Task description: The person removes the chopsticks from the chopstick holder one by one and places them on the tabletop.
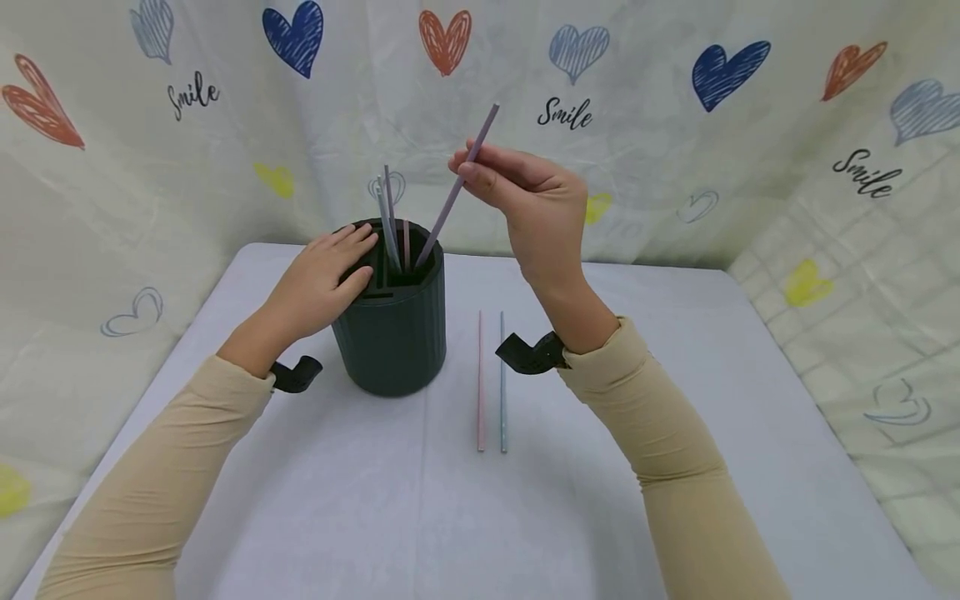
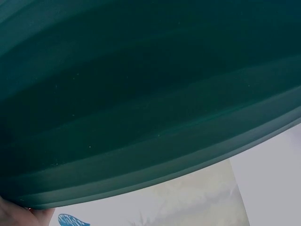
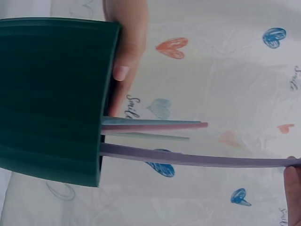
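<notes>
A dark green ribbed holder (image 1: 390,333) stands on the table, with several thin sticks (image 1: 390,221) upright in it. My left hand (image 1: 322,279) rests on its rim and side, fingers curved over the edge. My right hand (image 1: 525,196) pinches a purple stick (image 1: 456,187) near its upper part; the stick's lower end is inside the holder. In the right wrist view the purple stick (image 3: 188,159) leaves the holder (image 3: 51,99) beside other sticks (image 3: 155,126), and a left-hand finger (image 3: 123,56) lies on the rim. The left wrist view is filled by the holder's wall (image 2: 141,94).
A pink stick (image 1: 481,379) and a light blue stick (image 1: 502,383) lie side by side on the white table (image 1: 375,500), right of the holder. A heart-printed cloth (image 1: 675,142) hangs behind and along both sides.
</notes>
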`<state>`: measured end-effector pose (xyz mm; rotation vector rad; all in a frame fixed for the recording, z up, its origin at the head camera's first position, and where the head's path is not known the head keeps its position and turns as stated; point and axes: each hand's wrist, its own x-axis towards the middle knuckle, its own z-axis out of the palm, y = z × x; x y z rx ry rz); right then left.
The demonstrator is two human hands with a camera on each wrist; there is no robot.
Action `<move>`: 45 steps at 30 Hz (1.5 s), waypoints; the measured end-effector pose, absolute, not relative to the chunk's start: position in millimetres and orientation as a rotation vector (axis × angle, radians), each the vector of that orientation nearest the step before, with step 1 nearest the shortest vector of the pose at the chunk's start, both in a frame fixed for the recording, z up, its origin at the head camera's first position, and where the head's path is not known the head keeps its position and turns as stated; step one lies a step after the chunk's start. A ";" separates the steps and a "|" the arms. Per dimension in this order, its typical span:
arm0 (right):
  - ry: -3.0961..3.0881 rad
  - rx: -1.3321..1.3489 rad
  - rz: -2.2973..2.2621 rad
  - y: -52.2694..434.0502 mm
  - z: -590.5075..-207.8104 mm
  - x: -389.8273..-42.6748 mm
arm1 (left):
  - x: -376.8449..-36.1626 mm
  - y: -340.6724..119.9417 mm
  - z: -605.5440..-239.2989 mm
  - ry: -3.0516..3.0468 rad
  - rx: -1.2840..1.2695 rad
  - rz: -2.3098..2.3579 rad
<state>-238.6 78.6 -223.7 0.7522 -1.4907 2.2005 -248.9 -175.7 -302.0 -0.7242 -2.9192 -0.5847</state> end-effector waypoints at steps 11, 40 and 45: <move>-1.456 0.730 2.117 93.7 -206.8 -232.0 | -249.9 -176.5 -304.8 -2.915 -0.723 -0.589; -1.838 0.334 2.387 166.1 -230.2 -253.9 | -249.8 -176.1 -299.5 -2.920 -0.730 -0.600; -1.966 0.226 2.373 175.9 -244.5 -259.8 | -249.7 -176.1 -299.1 -2.929 -0.737 -0.593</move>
